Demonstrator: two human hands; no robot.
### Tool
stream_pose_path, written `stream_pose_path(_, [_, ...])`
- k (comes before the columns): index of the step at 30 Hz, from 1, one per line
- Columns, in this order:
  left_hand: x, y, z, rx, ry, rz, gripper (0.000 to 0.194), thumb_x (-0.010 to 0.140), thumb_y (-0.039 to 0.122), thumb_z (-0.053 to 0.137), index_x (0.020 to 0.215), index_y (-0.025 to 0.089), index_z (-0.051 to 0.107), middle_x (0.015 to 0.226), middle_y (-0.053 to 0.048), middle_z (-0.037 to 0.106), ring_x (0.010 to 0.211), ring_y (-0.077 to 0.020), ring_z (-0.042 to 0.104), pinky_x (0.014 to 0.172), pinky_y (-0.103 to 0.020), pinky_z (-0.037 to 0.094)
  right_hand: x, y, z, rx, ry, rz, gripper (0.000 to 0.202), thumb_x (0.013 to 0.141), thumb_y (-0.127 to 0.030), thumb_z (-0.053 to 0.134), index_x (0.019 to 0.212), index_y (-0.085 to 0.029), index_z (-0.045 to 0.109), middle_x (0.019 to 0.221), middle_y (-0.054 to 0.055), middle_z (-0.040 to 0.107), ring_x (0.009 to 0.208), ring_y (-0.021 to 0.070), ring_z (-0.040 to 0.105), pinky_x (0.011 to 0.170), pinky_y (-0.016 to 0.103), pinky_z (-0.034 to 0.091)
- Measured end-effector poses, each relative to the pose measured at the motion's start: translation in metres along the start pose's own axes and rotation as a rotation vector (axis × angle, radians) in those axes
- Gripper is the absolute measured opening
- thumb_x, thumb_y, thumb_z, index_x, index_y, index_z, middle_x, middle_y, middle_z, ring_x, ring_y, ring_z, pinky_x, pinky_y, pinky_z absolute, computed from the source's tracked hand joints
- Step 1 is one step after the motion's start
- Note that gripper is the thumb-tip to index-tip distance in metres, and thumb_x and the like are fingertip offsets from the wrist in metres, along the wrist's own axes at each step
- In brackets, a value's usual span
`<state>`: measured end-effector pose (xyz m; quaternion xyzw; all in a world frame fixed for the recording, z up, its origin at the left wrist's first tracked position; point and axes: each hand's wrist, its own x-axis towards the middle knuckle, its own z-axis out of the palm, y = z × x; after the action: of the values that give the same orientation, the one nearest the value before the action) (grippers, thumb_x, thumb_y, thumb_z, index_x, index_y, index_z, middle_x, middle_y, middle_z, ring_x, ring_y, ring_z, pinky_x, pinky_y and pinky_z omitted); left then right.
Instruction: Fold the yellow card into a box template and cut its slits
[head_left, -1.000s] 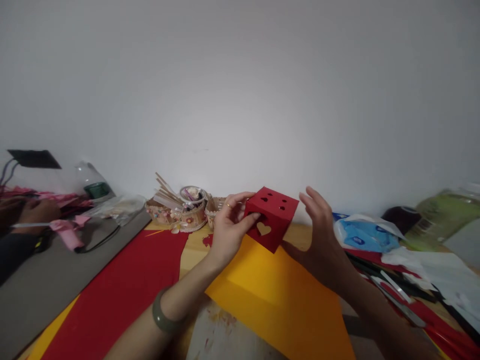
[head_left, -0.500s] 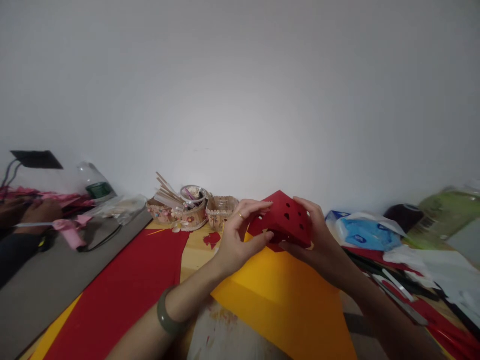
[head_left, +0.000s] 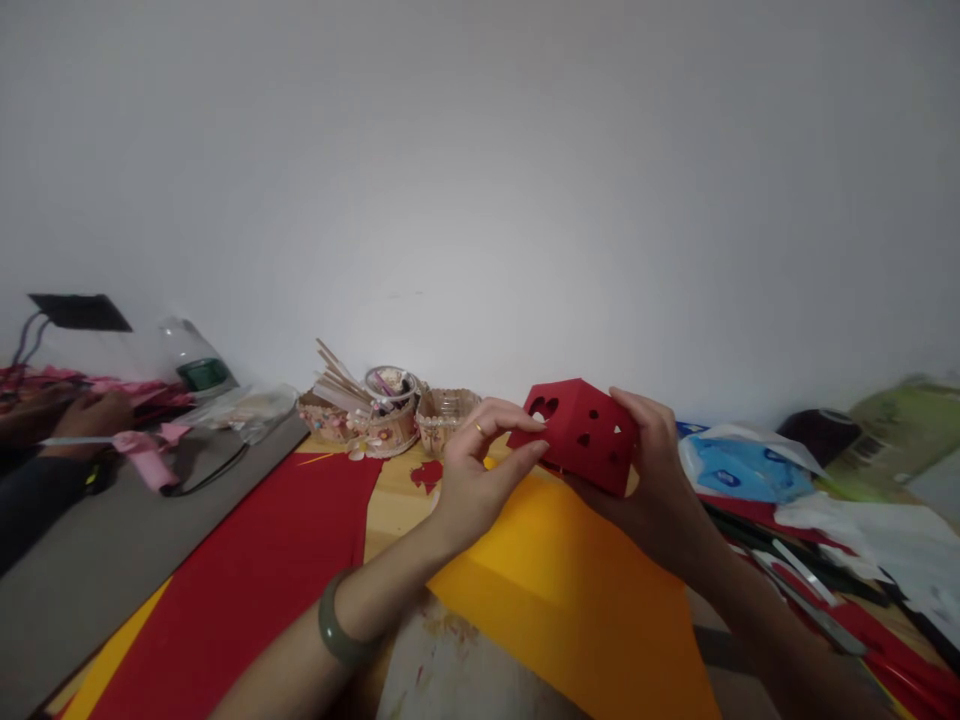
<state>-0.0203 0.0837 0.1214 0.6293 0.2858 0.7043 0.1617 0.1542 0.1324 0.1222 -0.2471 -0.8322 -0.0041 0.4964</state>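
A red paper box (head_left: 574, 425) with small heart-shaped and other cut-outs is held up above a yellow sheet (head_left: 555, 570). My left hand (head_left: 484, 475), with a ring, pinches its left side between thumb and fingertips. Around the right side of the box, my right hand (head_left: 652, 470) grips with fingers at the top edge and thumb below. A green bangle (head_left: 337, 625) circles my left wrist. Part of the box's underside is hidden by my hands.
Decorated baskets (head_left: 382, 430) with sticks and pens stand by the wall. A red sheet (head_left: 262, 570) lies left, a blue wipes pack (head_left: 746, 468) right. At far left, another person's hands (head_left: 90, 420) are near a pink glue gun (head_left: 146, 460).
The red box has turned and tilted between my hands, so a larger heart cut-out now shows on its left face. The view has shifted slightly.
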Motion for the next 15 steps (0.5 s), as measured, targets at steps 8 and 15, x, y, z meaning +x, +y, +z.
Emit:
stream_pose_path(8, [0.0042,0.0076,0.0001,0.143,-0.058,0.093,0.014,0.075,0.026,0.072,0.086,0.021,0.065,0.087,-0.006,0.061,0.086,-0.0187,0.057,0.078,-0.036,0.047,0.0020,-0.0017,-0.0010,-0.018,-0.001,0.005,0.070,0.077,-0.033,0.066,0.134,-0.026,0.027,0.119,0.014,0.041,0.112,0.0349,0.042,0.087,0.053,0.043])
stream_pose_path(15, [0.0061,0.0016,0.0026,-0.190,0.007,-0.213,0.018,0.066,0.025,0.079,0.078,0.019,0.068,0.081,-0.003,0.062,0.080,-0.0146,0.061,0.075,-0.029,0.052,0.0024,0.0016,-0.0034,-0.054,-0.010,0.013,0.072,0.074,-0.033,0.069,0.133,-0.027,0.028,0.118,0.014,0.044,0.110,0.0344,0.044,0.087,0.052,0.043])
